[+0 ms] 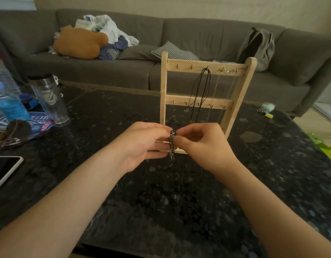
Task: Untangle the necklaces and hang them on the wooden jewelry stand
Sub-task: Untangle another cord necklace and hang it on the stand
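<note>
A wooden jewelry stand (163, 86) with two hook rails stands upright on the dark speckled table (272, 164). Black cord necklaces (202, 86) and thin silver chains (216, 90) hang from its top rail. Just in front of the stand's base, my left hand (142, 144) and my right hand (203, 144) meet over the table. Both pinch a bunched dark beaded necklace (171, 140) between fingertips, and its loose end dangles below the fingers.
A glass tumbler (49, 101), a blue bottle (8, 97) and clutter sit at the table's left, with a phone (4, 170) near the left edge. Small items (267, 108) lie at the far right corner. A grey sofa (198, 40) runs behind the table.
</note>
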`<state>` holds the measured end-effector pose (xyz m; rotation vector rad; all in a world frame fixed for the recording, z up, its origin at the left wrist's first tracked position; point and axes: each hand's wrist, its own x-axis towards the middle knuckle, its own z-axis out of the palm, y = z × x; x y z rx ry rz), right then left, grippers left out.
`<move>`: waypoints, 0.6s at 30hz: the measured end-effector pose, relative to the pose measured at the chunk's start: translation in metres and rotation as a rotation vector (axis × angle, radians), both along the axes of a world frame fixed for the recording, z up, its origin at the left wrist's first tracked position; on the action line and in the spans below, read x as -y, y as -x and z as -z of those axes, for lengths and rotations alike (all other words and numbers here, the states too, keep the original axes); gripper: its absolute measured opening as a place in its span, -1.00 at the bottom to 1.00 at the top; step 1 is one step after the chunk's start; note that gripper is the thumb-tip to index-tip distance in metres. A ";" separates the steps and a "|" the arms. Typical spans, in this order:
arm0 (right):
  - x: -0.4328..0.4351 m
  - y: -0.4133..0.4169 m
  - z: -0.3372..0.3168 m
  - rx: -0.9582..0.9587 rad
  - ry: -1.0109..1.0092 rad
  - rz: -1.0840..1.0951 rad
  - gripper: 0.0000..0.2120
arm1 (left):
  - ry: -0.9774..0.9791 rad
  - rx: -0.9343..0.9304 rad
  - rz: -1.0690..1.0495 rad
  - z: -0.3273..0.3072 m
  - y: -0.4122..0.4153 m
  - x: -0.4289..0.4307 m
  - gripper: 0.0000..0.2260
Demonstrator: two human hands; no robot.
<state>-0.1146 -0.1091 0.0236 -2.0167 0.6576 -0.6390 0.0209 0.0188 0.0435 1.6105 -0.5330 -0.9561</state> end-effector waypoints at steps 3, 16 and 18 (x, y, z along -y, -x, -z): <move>0.000 0.000 0.001 0.009 0.077 -0.008 -0.92 | -0.005 0.054 0.019 0.000 0.001 -0.001 -0.84; -0.003 -0.001 -0.004 -0.020 0.163 -0.024 -0.91 | -0.123 0.084 0.088 0.001 0.002 0.001 -0.77; -0.006 -0.003 -0.006 0.012 -0.111 -0.057 -0.84 | -0.109 0.034 0.130 0.001 0.004 0.002 -0.75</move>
